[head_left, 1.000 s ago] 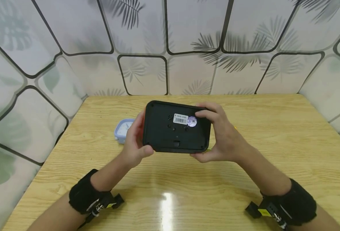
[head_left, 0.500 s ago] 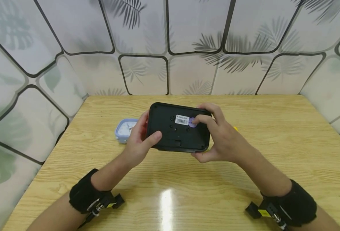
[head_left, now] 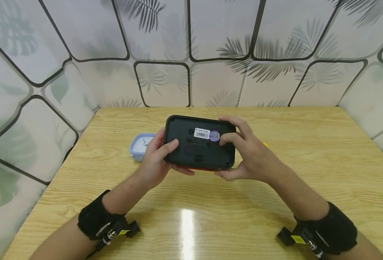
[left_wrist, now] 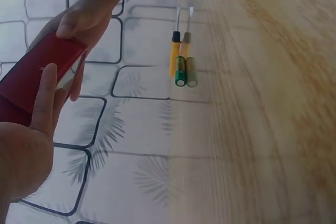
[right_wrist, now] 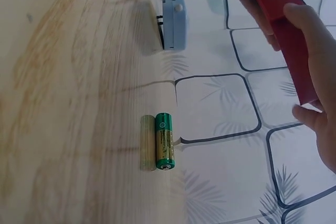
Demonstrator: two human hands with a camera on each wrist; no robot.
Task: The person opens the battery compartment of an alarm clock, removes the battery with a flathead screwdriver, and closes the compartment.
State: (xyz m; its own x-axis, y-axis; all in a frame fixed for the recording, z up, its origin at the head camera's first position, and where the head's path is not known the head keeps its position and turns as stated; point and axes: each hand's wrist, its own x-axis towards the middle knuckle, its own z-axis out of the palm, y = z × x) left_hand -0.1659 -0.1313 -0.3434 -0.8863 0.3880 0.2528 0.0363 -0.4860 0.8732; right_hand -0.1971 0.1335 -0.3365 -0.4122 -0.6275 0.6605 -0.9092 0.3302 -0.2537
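Observation:
A rectangular red device with a black back is held up over the table, its back facing the head camera. On that back are a barcode label and a round purple sticker. My left hand grips its left end, thumb across the back and fingers showing below the lower edge. The right hand holds the opposite end, with a bent finger touching the back and the thumb under the lower edge. Both wrist views show the device's red body; its front is hidden from the head view.
A light-blue alarm clock stands behind my left hand. In the wrist views a green-and-gold battery lies on the wooden table. Beyond the battery, a screwdriver with a yellow handle shows in the left wrist view. Patterned panels border the table.
My left thumb has moved from the lower corner onto the black back, and left fingers now show below the device. It has tilted, exposing its red lower edge; the right finger has shifted off the sticker.

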